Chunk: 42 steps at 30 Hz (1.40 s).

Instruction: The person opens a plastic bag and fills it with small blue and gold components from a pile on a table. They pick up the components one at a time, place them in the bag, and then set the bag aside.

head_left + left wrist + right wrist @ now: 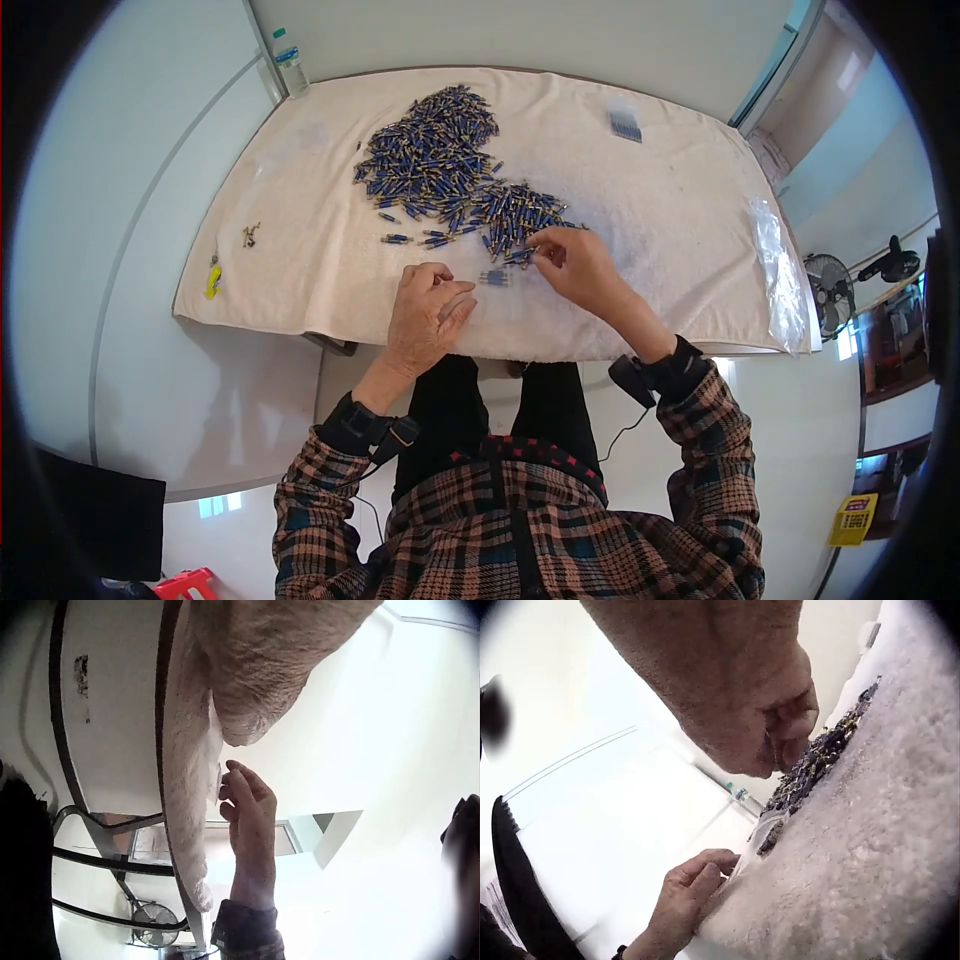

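Note:
Small blue cylindrical pieces with gold-coloured ends lie in a large pile [430, 150] on the cloth, spreading into a smaller heap [518, 212]. My right hand [580, 268] is at the near edge of that heap, thumb and forefinger curled together at the pieces; the fingertips are partly hidden in the right wrist view. Just nearer lies a clear plastic bag [775, 825] with a few of the pieces [494, 278] in a row inside. Between thumb and fingers, my left hand [425, 312] pinches the open side of this bag, as the right wrist view shows.
A pale towel cloth [680, 240] covers the table. At the back right lies another filled bag [625, 125]; clear plastic [775, 270] lies along the right edge. A yellow item [213, 281] and small metal bits [250, 235] are on the left. A bottle [288, 62] stands at the back left.

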Motion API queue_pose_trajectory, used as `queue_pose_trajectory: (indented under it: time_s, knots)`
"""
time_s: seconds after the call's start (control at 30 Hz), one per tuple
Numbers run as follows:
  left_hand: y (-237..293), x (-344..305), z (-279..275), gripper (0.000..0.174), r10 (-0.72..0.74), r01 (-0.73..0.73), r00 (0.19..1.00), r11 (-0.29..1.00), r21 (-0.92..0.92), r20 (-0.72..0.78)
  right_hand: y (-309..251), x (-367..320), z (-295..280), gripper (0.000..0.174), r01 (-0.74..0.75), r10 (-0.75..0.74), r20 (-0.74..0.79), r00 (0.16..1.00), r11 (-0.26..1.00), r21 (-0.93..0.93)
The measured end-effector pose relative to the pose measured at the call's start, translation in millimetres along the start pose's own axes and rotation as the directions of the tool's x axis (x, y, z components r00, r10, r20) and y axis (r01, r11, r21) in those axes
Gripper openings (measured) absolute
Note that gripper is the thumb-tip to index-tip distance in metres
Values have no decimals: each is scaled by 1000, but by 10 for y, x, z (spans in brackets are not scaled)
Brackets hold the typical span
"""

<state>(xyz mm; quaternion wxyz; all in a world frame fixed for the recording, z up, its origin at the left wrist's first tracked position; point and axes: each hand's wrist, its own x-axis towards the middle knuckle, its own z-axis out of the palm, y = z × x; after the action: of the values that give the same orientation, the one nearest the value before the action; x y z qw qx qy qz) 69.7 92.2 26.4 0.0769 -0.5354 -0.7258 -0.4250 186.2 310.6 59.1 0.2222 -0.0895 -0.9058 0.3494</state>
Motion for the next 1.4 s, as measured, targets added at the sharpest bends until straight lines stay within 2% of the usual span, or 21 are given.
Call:
queue_pose_trajectory:
  time_s: [0.03, 0.13, 0.17, 0.27, 0.43, 0.57, 0.67, 0.7, 0.77, 0.8, 0.83, 0.93, 0.97, 1.07, 1.17, 1.2, 1.3, 1.33, 1.4]
  knots:
    - [9, 0, 2, 21, 0, 0, 1000, 1000, 19, -3, 23, 29, 16, 28, 1, -1, -4, 1000, 1000, -4]
    - [30, -1, 7, 21, 9, -9, 1000, 998, 60, -7, 27, 202, 158, 33, -81, 23, -163, 986, 931, -357]
    - [33, -8, 9, 21, 4, -3, 1000, 998, 62, -3, -11, 255, 203, 33, -80, 20, -168, 986, 931, -356]
    - [22, -5, -11, 20, -3, 3, 1000, 997, 75, 4, -201, 432, 332, 39, -223, 165, -152, 974, 792, -569]
    - [2, -14, 27, 19, -11, 12, 1000, 998, 54, -17, -18, 545, 503, 42, -176, 93, -180, 979, 830, -529]
    - [-28, -36, 12, 18, -13, 15, 999, 999, 41, -37, 205, 544, 413, 38, -108, 78, -83, 994, 876, -470]
    - [-18, -31, 13, 18, -9, 10, 1000, 1000, 29, -30, 254, 491, 252, 29, -41, 49, 23, 999, 962, -270]
    - [-15, -33, 8, 17, -14, 14, 1000, 1000, 23, -23, 259, 462, 202, 29, -44, 52, 22, 998, 961, -273]
    - [-15, -30, -5, 16, -18, 18, 1000, 1000, 13, -9, 268, 396, 96, 23, -249, 251, 69, 966, 968, -28]
    - [-17, -30, -5, 16, -14, 14, 1000, 1000, 12, -6, 277, 362, 67, 19, -350, 340, 108, 934, 932, 94]
    - [-20, -33, -3, 16, -8, 8, 1000, 1000, 0, -12, 282, 323, 52, 19, -351, 342, 103, 934, 931, 96]
    - [-31, -14, -11, 15, 12, -12, 1000, 1000, -21, -22, 295, 211, 14, 16, -413, 409, 85, 909, 850, 328]
    - [-25, 3, -25, 14, 24, -24, 999, 1000, -10, -28, 317, 189, 1, 16, -412, 411, 78, 908, 848, 334]
    - [18, 70, -24, 13, 55, -55, 998, 998, 12, -26, 391, 98, -33, 17, -386, 428, 65, 901, 726, 570]
    - [87, 235, -9, 11, -41, 44, 999, 987, -157, 22, 427, 20, -40, 17, -345, 383, 73, 921, 710, 614]
    - [87, 305, 29, 11, -36, 40, 999, 988, -151, 25, 413, 19, -42, 17, -321, 353, 80, 932, 706, 631]
    - [94, 543, 217, 14, -180, 253, 962, 875, -413, 207, 342, 8, -25, 16, -309, 345, 82, 935, 677, 669]
    - [118, 612, 255, 14, -178, 251, 962, 878, -409, 208, 312, 2, -16, 16, -305, 344, 84, 935, 662, 684]
    - [220, 757, 307, 15, -266, 406, 905, 773, -488, 332, 280, -8, 10, 15, -294, 345, 81, 935, 629, 720]
